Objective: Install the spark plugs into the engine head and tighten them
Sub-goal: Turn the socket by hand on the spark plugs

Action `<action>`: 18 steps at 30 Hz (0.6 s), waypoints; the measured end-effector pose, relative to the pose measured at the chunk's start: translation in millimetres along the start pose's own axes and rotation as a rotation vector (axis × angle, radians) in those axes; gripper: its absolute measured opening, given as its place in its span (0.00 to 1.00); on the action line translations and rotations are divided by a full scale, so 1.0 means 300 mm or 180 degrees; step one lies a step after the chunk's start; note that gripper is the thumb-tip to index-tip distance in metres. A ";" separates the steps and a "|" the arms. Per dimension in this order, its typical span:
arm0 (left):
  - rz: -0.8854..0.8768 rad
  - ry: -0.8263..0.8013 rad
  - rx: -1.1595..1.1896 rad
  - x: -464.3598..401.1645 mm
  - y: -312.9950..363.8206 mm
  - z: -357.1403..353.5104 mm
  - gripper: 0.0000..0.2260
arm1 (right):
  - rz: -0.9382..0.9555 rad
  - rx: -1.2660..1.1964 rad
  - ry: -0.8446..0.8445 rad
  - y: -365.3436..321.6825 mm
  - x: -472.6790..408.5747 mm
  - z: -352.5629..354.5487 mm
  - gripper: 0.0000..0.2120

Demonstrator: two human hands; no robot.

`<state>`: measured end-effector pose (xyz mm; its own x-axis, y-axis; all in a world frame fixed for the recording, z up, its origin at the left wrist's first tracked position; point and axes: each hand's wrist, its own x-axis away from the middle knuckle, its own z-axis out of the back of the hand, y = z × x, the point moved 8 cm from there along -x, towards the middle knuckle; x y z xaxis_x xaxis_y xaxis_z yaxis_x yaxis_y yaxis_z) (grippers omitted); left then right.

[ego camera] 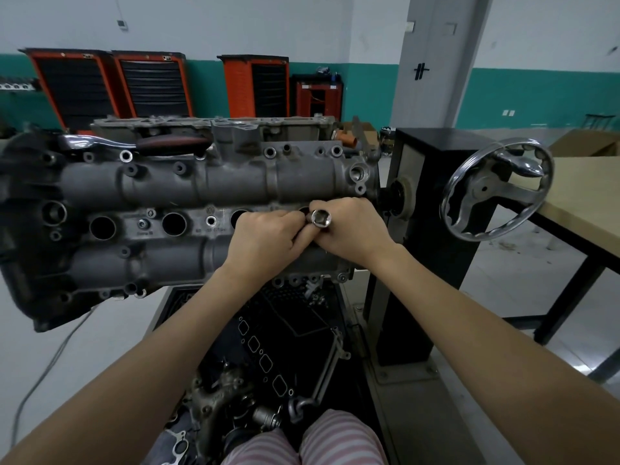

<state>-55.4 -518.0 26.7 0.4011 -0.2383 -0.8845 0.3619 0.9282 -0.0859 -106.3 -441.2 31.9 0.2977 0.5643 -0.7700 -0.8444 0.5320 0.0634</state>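
Note:
A grey engine head (188, 182) lies across an engine stand, with a row of round spark plug wells along its middle; two open wells (102, 227) show on the left. Over the rightmost wells, my right hand (349, 234) grips a shiny socket (321, 218), its open end facing up. My left hand (265, 239) sits right beside it, fingers curled against the socket and my right fingers. No spark plug shows; both hands cover the wells beneath them. A ratchet wrench (141, 144) with a dark handle lies on the head's far edge.
A chrome handwheel (496, 189) sits on the black stand column (426, 209) to the right. A wooden table (583, 203) stands further right. Loose engine parts and gaskets (268, 357) fill a tray below the head. Orange tool cabinets (151, 83) line the back wall.

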 end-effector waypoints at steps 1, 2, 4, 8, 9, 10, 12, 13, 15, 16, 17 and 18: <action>0.0005 -0.0010 -0.0012 0.001 -0.002 -0.001 0.18 | 0.0005 0.0002 -0.0001 -0.002 0.000 0.000 0.09; 0.0013 -0.0028 -0.0029 0.002 -0.002 -0.002 0.18 | -0.0005 0.0002 -0.0030 -0.002 0.000 -0.003 0.10; 0.0007 -0.0069 -0.0061 0.003 0.003 -0.004 0.17 | -0.0004 0.0005 -0.0092 -0.004 0.000 -0.007 0.13; -0.0051 -0.0280 -0.0021 0.001 0.017 -0.012 0.16 | 0.0058 -0.0038 -0.0156 -0.012 -0.002 -0.010 0.09; -0.0068 -0.0334 -0.0005 0.002 0.022 -0.014 0.16 | 0.0078 -0.0023 -0.0148 -0.013 -0.001 -0.009 0.08; -0.0091 -0.0366 0.0001 0.003 0.026 -0.014 0.16 | 0.0102 -0.0013 -0.0119 -0.015 -0.001 -0.005 0.08; -0.0104 -0.0377 0.0009 0.001 0.031 -0.012 0.15 | 0.0127 -0.0006 -0.0057 -0.014 0.001 -0.001 0.09; -0.0072 -0.0362 0.0008 -0.001 0.029 -0.010 0.15 | 0.0120 0.0004 -0.0058 -0.011 0.001 -0.003 0.09; 0.0033 -0.0287 -0.0041 -0.008 0.016 -0.005 0.15 | 0.0100 0.0019 -0.0072 -0.007 0.001 -0.006 0.08; 0.0067 -0.0240 -0.0078 -0.009 0.009 -0.004 0.16 | 0.0088 0.0010 -0.0088 -0.004 0.001 -0.008 0.09; 0.0068 -0.0197 -0.0113 -0.007 0.005 -0.005 0.17 | 0.0069 -0.0006 -0.0099 -0.003 0.001 -0.007 0.09; 0.0054 -0.0161 -0.0140 -0.005 0.002 -0.006 0.18 | 0.0051 -0.0026 -0.0105 -0.003 0.000 -0.005 0.08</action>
<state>-57.2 -516.5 27.1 0.4493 -0.2354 -0.8618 0.3177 0.9437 -0.0921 -106.2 -442.7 30.8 0.2986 0.5932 -0.7476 -0.8526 0.5177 0.0702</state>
